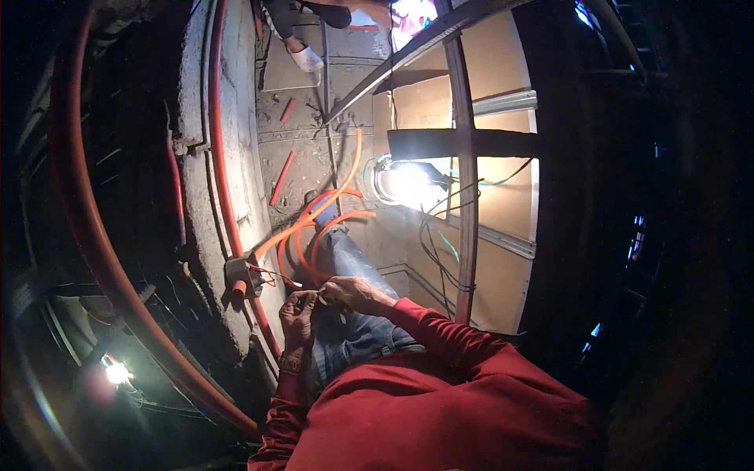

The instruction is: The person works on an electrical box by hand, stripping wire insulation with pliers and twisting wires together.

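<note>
we are at the wiring step: thin wires (276,276) come out of a small junction box (240,272) set in the rough concrete wall (206,196), and both our hands meet just to the right of that box, over the knee of our blue jeans (355,330). our left hand (297,312) is curled, its grip pressed around the wire ends as far as we can make out; our right hand (345,293) closes in a pinch on the same ends, or perhaps on a small tool, but the light is too dim and the hands too small for us to be sure which. the wires stay attached at the box and run across to our fingers, a short way apart from the wall.

orange conduit (326,208) loops from the box down over the floor (302,118), and a thicker red pipe (86,235) curves along the dark left side. a bright work lamp (408,184) hangs on the metal framing (467,157) against pale board, and another person's foot in a white shoe (306,59) stands at the far end of the floor.

we judge that the ends are being stripped or twisted together. the next move calls for a steady left hold while the right fingers work the tips, keeping slack so nothing pulls back into the box.
</note>
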Demonstrator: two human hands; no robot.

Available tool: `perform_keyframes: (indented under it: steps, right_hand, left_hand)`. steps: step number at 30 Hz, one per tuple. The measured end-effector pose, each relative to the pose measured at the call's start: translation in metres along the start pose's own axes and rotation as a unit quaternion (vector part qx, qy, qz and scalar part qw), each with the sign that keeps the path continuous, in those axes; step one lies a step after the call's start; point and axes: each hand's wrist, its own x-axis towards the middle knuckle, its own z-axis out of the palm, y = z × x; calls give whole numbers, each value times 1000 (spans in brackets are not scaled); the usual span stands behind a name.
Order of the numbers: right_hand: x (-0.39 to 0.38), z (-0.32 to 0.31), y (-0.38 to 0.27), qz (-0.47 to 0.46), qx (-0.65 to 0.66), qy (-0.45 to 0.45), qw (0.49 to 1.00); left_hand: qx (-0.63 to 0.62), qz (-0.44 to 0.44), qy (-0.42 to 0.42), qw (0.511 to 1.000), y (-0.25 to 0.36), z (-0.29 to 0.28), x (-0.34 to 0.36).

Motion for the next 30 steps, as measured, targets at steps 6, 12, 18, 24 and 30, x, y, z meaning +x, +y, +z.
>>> perform_keyframes:
  steps: [6,12,18,24,30]
  right_hand:
    - [-2,6,-15,-84,-9,36,996]
    - [-1,5,-13,-203,-145,18,968]
    - [8,4,-2,-230,-164,17,959]
    - [16,2,4,-229,-139,25,963]
    - [12,4,-9,-223,-141,45,964]
  left_hand:
    - [122,67,9,990,10,7,-3]
    - [124,64,-11,990,9,9,3]
    - [134,48,11,990,8,11,7]
    - [198,78,0,977,27,16,6]
    - [205,61,55,975,27,12,8]
